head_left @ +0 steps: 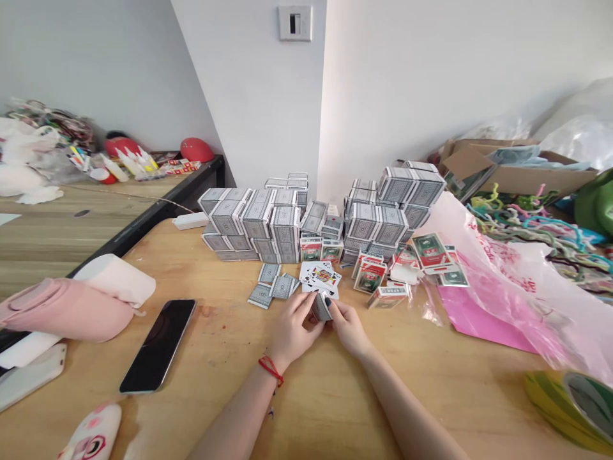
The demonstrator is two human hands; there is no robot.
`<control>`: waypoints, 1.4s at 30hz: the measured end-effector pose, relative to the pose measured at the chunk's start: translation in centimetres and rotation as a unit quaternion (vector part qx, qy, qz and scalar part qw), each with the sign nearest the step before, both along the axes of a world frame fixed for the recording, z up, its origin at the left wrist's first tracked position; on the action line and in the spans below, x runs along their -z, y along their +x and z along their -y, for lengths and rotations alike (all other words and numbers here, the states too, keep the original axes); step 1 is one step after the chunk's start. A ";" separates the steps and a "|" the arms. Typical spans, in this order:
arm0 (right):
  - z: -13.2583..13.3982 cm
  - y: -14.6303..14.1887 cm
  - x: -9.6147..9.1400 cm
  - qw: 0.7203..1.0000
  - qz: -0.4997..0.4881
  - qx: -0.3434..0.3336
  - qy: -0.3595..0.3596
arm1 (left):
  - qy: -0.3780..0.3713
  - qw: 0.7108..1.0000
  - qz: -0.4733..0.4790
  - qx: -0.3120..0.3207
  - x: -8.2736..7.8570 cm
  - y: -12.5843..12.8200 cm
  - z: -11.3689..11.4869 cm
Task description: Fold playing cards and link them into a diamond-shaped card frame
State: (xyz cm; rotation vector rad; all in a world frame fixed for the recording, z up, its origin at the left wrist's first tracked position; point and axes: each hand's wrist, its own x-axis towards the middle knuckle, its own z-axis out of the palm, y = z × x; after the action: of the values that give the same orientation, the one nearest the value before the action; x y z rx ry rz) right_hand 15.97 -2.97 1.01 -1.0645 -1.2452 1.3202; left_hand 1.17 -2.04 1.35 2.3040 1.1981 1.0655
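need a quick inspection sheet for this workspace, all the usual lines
Surface: wooden table, some dark specks
Job's things: grey deck in hand, face-up cards just beyond, stacks behind, boxes toward the right
Clutter: phone, tape, pink sheet
Grippers: bare left hand and right hand, both gripping the deck
Cables: thin cord on the left desk, type unclear
Surroundings: wall switch, carton, yarn

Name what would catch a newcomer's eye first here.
Stacks of grey-backed cards dominate, piled along the far side of the wooden table. Nearer, at the middle, the left hand and right hand meet on a grey-backed pack. A yellow-green tape roll lies at the near right.
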 end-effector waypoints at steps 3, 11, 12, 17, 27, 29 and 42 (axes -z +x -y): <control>-0.1 0.1 0.4 1.000 -0.012 0.000 -0.009 | 0.006 1.000 -0.007 0.000 0.0 0.0 0.0; -0.3 0.5 0.8 0.998 0.051 0.014 0.021 | 0.013 0.999 -0.027 0.010 0.1 -0.1 0.0; -0.3 0.6 0.7 0.997 0.066 0.015 0.032 | 0.013 0.999 -0.030 0.010 0.1 -0.1 0.0; -0.3 0.5 0.4 0.995 0.088 0.019 0.049 | 0.012 0.999 -0.029 -0.005 0.4 -0.2 0.0; -0.2 0.1 1.1 0.999 -0.032 0.013 -0.033 | -0.006 0.998 -0.004 -0.062 0.2 0.1 0.0; -0.1 0.1 1.2 0.999 -0.019 0.024 -0.024 | -0.007 0.998 -0.004 -0.065 0.1 0.1 0.0; -0.2 0.2 0.9 0.998 -0.056 -0.010 -0.017 | -0.001 0.999 -0.020 -0.036 0.1 -0.2 0.0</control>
State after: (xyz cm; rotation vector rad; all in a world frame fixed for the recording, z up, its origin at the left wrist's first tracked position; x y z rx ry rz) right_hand 16.18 -2.75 0.08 -0.9918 -1.1562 1.4012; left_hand 0.99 -2.01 1.27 2.3069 1.3054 1.0465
